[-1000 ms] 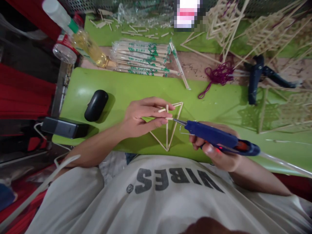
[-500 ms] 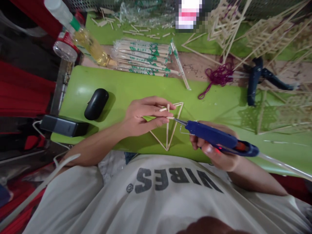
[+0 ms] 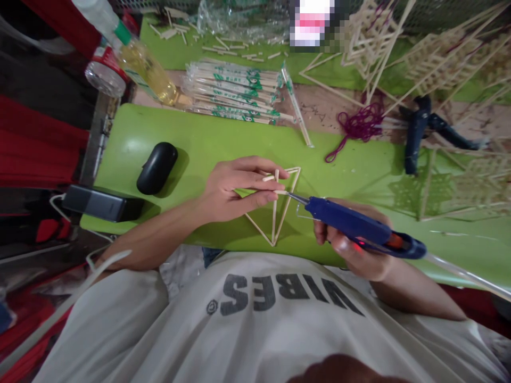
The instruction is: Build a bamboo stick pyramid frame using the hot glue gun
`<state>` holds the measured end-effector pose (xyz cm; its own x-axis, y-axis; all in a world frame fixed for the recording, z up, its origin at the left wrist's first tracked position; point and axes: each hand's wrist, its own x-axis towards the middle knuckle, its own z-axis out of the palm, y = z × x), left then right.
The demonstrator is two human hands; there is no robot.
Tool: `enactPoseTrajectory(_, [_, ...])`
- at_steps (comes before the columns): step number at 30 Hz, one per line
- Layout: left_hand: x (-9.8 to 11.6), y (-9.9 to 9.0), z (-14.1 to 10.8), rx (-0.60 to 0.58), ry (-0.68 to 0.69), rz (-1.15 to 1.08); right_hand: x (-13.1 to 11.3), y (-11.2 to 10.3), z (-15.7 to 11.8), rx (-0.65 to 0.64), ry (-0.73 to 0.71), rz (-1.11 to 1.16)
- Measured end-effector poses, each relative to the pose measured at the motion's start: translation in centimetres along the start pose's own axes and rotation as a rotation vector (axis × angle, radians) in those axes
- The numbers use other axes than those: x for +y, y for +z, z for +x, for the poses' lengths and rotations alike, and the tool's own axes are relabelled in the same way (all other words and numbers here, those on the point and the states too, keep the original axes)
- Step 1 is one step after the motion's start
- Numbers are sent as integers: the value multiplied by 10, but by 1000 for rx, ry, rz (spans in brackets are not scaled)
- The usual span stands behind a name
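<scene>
short stick (image 3: 281,192) is above the stick frame (image 3: 284,213) on the green desk (image 3: 191,138); left hand (image 3: 233,187) fingers pinched on it, tip at the nozzle (image 3: 298,198) of the glue gun (image 3: 351,219). right hand (image 3: 357,250) clamped round the gun. stick likely light, stiff, snappable: hold clear of the glue end. gun probably heavier, nozzle likely hot.

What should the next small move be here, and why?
Probably dab glue onto the short stick: the left hand pinches it, and the blue glue gun, held in the right hand, has its nozzle at the stick's end. Any glue there is too small to see.
</scene>
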<state>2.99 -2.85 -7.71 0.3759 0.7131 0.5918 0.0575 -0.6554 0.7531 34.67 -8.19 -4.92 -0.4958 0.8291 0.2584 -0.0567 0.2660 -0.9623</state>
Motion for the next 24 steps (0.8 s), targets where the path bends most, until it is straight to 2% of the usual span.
enactPoseTrajectory(5, [-2,2,2,19,109,-21,-1,1,1,10,-6,-1])
enactPoseTrajectory(10, [-3,1,1,-1,96,-43,-2,1,2,11,-27,7])
enactPoseTrajectory(16, [0,1,3,1,142,-45,-1,0,0,9,-8,17])
enactPoseTrajectory(24, [3,1,5,10,115,-48,5,-6,-7,53,-35,-110])
